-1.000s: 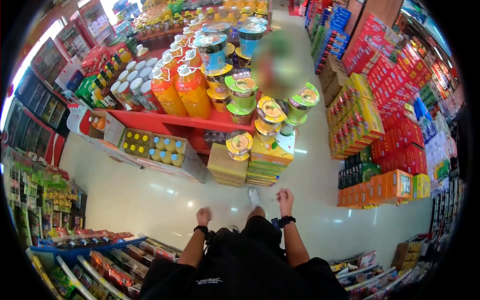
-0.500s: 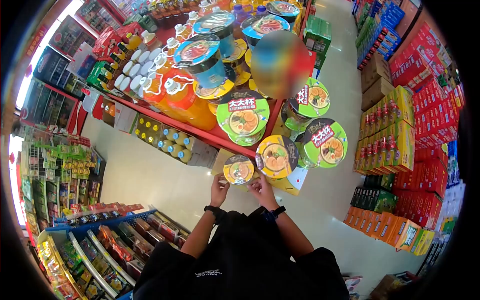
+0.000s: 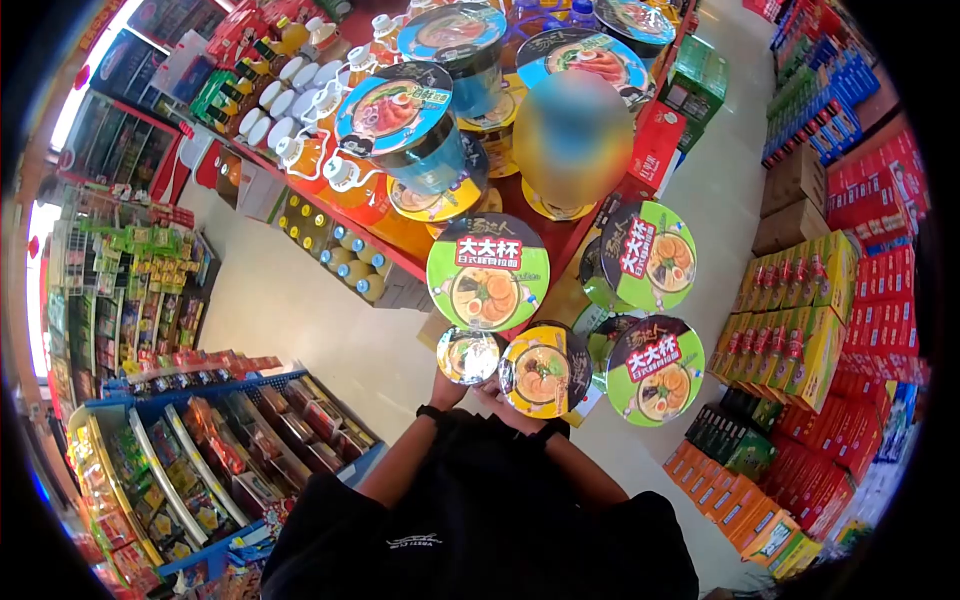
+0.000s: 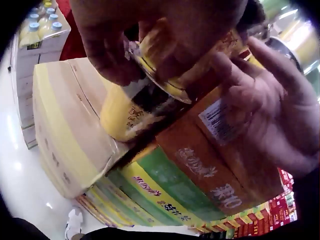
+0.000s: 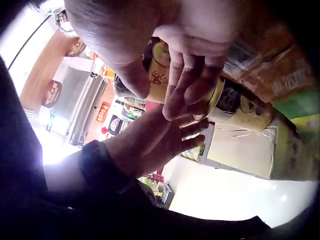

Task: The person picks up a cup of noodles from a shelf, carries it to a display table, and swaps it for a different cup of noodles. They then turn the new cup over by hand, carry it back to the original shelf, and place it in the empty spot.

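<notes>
In the head view, the left hand [image 3: 448,388] is at a small yellow noodle cup [image 3: 468,356], partly hidden under its lid. Seen from the left wrist, the left hand [image 4: 155,40] grips the lid rim of this yellow cup [image 4: 131,112], which stands tilted on cartons. The right hand [image 4: 272,100], fingers apart and slightly bent, is beside it, holding nothing visible. From the right wrist, the right hand [image 5: 170,55] hangs its fingers close to the lid of the cup [image 5: 240,107], and the left hand [image 5: 150,137] reaches in from below. A larger yellow cup [image 3: 545,370] partly covers the right hand [image 3: 505,405].
Green-lidded cups [image 3: 488,272] stand around the hands, with taller blue cups [image 3: 395,115] behind. An orange carton [image 4: 205,155] and a pale carton [image 4: 70,120] are below. Snack shelves [image 3: 220,460] are at lower left, stacked boxes [image 3: 790,330] at right.
The hands, apart over the floor at first, have come forward to the small yellow cup and are now partly hidden by lids. The head view has moved closer to the display.
</notes>
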Action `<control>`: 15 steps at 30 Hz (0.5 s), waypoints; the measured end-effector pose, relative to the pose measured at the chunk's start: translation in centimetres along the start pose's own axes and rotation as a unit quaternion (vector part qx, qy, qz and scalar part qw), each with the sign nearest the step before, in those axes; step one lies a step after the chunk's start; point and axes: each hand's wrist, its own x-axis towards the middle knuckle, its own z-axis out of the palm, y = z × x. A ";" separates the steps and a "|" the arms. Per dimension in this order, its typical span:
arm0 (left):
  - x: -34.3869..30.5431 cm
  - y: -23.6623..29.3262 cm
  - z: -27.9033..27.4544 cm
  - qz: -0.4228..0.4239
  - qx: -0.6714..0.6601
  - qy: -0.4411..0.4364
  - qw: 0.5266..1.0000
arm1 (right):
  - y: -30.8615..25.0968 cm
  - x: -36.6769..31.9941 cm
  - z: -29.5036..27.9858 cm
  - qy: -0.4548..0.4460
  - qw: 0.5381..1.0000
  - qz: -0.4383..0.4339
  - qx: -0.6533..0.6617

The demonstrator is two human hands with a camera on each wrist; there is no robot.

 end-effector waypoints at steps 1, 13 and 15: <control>-0.2 0.6 0.4 0.007 -0.017 0.029 0.999 | 0.6 -0.1 0.0 0.000 0.995 0.048 0.090; -2.1 -1.6 0.5 -0.003 0.070 0.064 0.995 | 10.8 -3.2 -1.2 -0.076 0.934 0.224 0.269; -3.3 -3.3 0.7 -0.007 -0.020 0.098 0.995 | 5.9 -1.9 -1.2 -0.071 0.973 0.145 0.167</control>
